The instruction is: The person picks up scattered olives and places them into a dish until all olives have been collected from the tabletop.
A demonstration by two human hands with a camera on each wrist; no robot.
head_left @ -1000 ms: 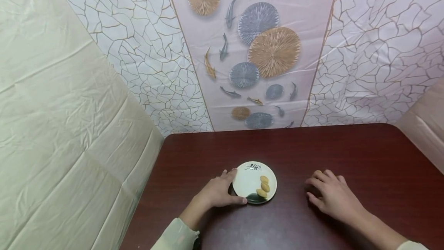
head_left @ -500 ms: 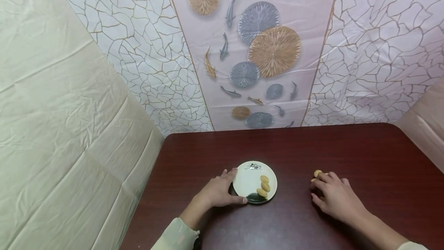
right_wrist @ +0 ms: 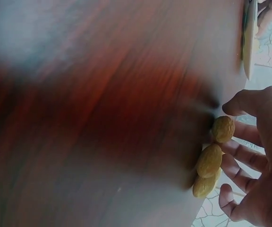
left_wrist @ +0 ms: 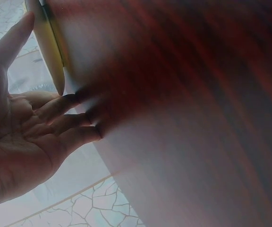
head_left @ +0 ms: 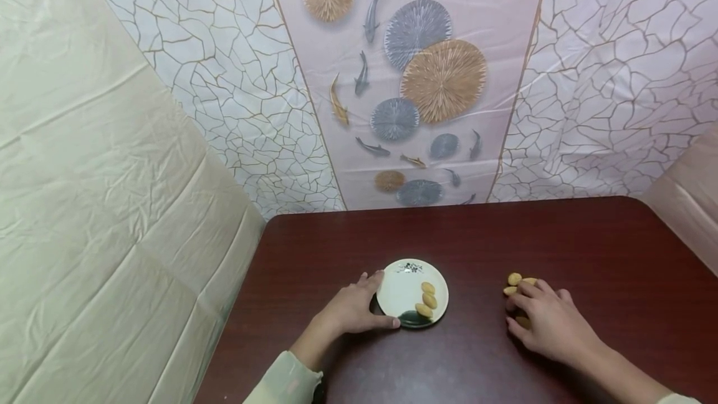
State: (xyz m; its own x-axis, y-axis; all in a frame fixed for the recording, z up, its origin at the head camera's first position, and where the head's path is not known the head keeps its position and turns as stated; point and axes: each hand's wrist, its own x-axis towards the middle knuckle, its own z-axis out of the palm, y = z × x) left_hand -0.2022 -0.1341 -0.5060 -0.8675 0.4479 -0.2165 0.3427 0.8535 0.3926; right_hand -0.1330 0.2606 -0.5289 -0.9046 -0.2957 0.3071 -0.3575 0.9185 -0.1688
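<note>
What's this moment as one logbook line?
left hand: touching plate | right hand: at oval pieces on table | on plate: three similar pieces

- Site: draped, booth-like enclosure (head_left: 235,111); wider premises cannot be determined.
- Rear: creased fish-print hanging (head_left: 421,83).
- Left side: creased cream sheeting (head_left: 123,173).
- Within: dark-red wood-grain table (head_left: 449,235).

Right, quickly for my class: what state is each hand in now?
Left hand: open, thumb and fingers spread at the edge of the plate.
Right hand: open, fingers loosely bent by some oval tan pieces, thumb apart from them.
</note>
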